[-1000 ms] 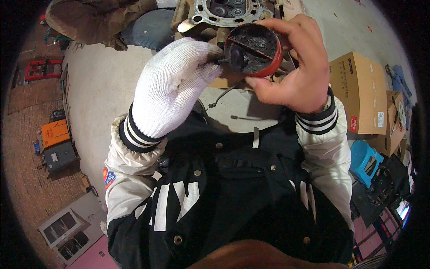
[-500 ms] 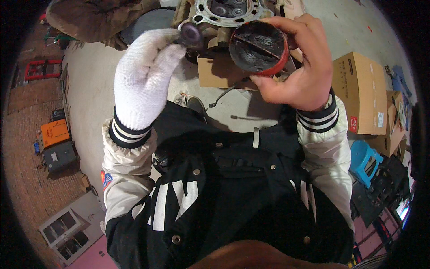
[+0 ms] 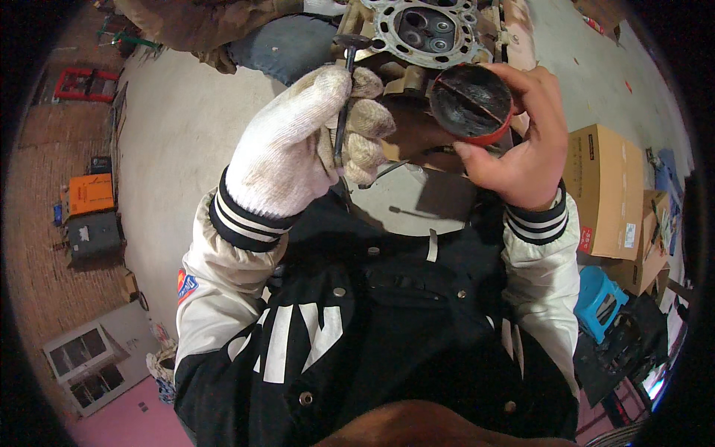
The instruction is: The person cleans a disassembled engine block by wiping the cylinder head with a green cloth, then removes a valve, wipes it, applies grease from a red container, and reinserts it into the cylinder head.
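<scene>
My left hand (image 3: 298,141), in a stained white knit glove, is closed on an engine valve (image 3: 344,104). The valve's dark round head points away from me, and its stem lies across the gloved fingers. In my bare right hand (image 3: 521,141) is a round red tin (image 3: 471,104), gripped by its rim and tilted so its inside shows. A divider splits the tin, and black paste coats both halves. Just beyond my hands sits a metal cylinder head (image 3: 380,30), with valve faces visible in its round chamber.
Another person's dark trouser leg (image 3: 283,46) is at the far left, close to the cylinder head. Cardboard boxes (image 3: 605,190) and a blue plastic stool (image 3: 598,302) stand on my right. To the left are an orange case (image 3: 91,194) and a red frame (image 3: 86,85).
My left hand has turned, showing the valve's stem along the fingers instead of its face. Both hands appear lower and further right in view. The tin remains in my right hand.
</scene>
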Action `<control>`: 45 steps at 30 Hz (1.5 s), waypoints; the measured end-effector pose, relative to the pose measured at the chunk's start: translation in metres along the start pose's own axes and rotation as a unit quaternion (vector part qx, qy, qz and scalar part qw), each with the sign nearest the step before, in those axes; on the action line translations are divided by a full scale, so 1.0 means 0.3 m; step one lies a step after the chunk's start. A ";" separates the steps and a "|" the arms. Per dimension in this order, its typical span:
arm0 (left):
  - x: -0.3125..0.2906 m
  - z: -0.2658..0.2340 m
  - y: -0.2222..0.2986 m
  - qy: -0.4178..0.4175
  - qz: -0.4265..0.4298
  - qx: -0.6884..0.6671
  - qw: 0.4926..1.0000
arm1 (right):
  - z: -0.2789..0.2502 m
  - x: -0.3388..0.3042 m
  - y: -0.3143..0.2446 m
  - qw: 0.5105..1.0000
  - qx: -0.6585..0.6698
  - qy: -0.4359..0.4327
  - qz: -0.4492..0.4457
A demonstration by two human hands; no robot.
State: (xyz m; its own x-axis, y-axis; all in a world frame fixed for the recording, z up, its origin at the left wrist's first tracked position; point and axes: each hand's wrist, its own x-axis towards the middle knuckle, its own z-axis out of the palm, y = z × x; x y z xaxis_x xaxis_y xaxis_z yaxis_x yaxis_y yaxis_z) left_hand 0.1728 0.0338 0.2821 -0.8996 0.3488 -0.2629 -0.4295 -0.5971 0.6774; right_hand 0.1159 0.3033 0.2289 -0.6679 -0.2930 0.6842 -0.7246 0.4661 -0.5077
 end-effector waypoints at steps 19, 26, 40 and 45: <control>-0.031 -0.069 0.008 -0.006 0.061 0.036 0.997 | 0.022 0.009 -0.039 0.997 0.072 -0.004 -0.005; -0.178 -0.278 0.026 0.104 0.211 0.173 0.956 | 0.093 -0.015 -0.205 0.982 0.156 -0.100 -0.035; -0.473 -0.990 -0.031 0.449 0.413 0.251 0.751 | 1.190 -0.426 -0.258 0.884 0.203 -0.218 0.360; -0.512 -1.033 -0.034 0.463 0.373 0.213 0.775 | 1.553 -0.565 -0.082 0.852 0.025 -0.245 0.463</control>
State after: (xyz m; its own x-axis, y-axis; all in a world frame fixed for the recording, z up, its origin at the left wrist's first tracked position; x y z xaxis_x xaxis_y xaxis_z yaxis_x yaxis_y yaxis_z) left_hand 0.2908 -0.2376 0.1028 -0.6407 -0.7651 0.0642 0.1243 -0.0208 0.9920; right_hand 0.1677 -0.0474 -0.1187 -0.9387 -0.1381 -0.3158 0.1527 0.6546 -0.7404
